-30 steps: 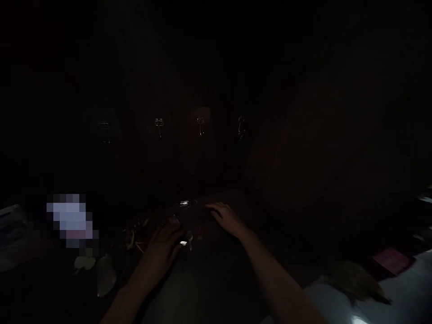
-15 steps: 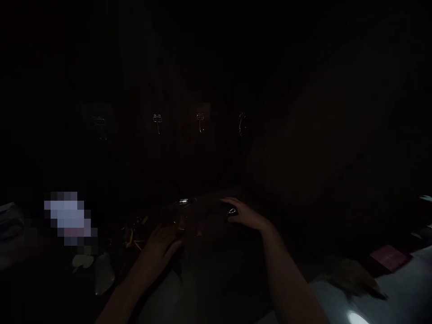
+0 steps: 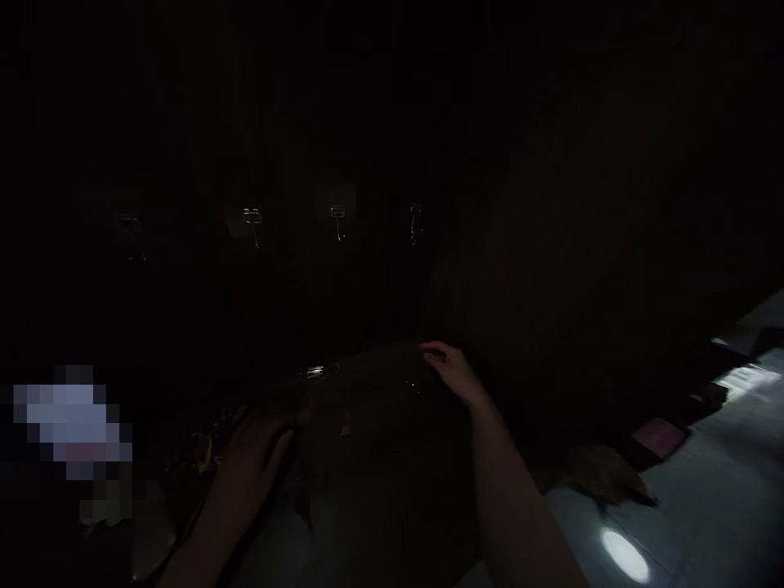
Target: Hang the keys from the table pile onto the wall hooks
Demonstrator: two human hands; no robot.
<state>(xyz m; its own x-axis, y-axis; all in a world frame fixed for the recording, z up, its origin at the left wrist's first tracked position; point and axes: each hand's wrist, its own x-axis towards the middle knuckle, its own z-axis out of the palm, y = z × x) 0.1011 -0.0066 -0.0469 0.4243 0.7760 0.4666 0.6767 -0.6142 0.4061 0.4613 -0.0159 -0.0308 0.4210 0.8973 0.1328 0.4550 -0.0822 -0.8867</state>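
The scene is very dark. My left hand (image 3: 254, 449) lies low on a dim surface, fingers pointing right toward some faint glinting bits (image 3: 343, 425); whether it holds anything is hidden by the dark. My right hand (image 3: 450, 371) reaches further back, fingers curved down beside a small shiny speck (image 3: 413, 384) on the same surface. Another small shiny object (image 3: 315, 371) lies between and behind the two hands.
Three metal hooks (image 3: 336, 220) hang in a row on the dark wall behind. Yellowish scraps (image 3: 205, 449) lie left of my left hand. A pale floor with a light spot (image 3: 625, 555) and a pink flat item (image 3: 658, 437) show at the right.
My right hand has moved back and to the right. My left hand has slid left and lower. The view has shifted, so hooks and floor sit differently.
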